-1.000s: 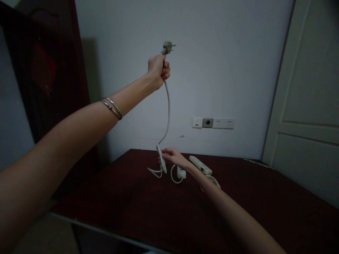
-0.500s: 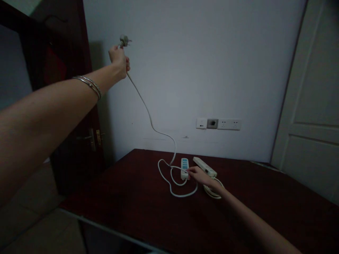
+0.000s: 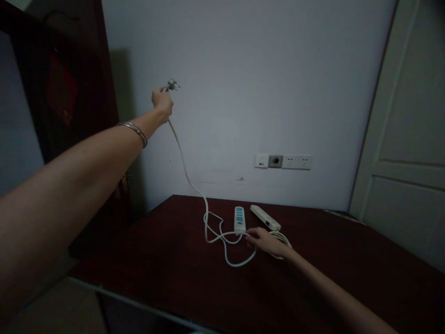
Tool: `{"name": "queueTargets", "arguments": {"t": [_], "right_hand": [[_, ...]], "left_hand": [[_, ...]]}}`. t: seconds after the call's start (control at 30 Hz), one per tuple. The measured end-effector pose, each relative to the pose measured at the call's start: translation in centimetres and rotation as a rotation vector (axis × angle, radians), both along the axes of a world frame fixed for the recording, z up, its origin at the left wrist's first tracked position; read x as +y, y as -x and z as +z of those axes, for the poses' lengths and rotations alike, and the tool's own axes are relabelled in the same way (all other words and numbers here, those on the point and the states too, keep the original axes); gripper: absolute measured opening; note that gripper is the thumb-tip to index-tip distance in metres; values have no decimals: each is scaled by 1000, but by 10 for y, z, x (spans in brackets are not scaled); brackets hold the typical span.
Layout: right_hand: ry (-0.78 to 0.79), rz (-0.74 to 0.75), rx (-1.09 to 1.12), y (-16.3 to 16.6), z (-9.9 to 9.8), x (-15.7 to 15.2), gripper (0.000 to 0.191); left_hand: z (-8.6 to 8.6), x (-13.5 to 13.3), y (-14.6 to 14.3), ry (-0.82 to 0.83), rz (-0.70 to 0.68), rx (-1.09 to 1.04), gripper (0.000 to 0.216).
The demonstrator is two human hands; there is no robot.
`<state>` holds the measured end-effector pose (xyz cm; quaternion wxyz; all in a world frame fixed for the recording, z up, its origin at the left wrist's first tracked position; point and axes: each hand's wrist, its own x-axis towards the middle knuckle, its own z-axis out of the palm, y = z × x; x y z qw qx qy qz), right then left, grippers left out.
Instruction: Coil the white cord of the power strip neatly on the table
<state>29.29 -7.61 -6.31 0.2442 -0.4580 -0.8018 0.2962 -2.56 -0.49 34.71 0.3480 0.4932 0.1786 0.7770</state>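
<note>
High on the left, my left hand [image 3: 162, 103] is closed around the white power cord [image 3: 184, 162], just below its plug [image 3: 172, 85], whose pins stick out above the fist. The cord hangs down to the table and lies there in loose loops. My right hand [image 3: 261, 240] pinches a stretch of this cord low over the table. Right behind it lies a white power strip [image 3: 239, 220] with blue sockets, joined to the cord. A second, cream power strip [image 3: 265, 217] rests to the right, its coiled cord [image 3: 281, 238] partly hidden by my right hand.
The dark red table [image 3: 167, 278] stands against a pale wall [image 3: 222, 93]. Wall sockets [image 3: 296, 162] and a grey network outlet [image 3: 275, 161] sit above its back edge. A dark door [image 3: 83, 139] is at the left, a white panelled door [image 3: 406, 139] at the right.
My left hand has come down with the plug, and more cord lies looped on the table. My right hand has shifted slightly nearer, still holding the cord.
</note>
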Motion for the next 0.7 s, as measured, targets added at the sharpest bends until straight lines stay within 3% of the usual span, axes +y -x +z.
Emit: {"name": "queueTargets", "arguments": {"t": [0.1, 0.17, 0.3, 0.5, 0.7], "right_hand": [[-131, 18, -151, 6, 10, -11, 26], [-155, 35, -214, 7, 14, -19, 30], [-184, 43, -295, 7, 13, -33, 38], [-280, 10, -334, 4, 2, -37, 34], [-331, -36, -283, 2, 2, -33, 30]], "left_hand": [[-18, 15, -20, 9, 290, 129, 10], [-32, 23, -30, 75, 304, 178, 6], [-69, 35, -49, 167, 193, 151, 9], [-143, 42, -79, 355, -86, 83, 6], [-206, 35, -93, 366, -183, 32, 17]]}}
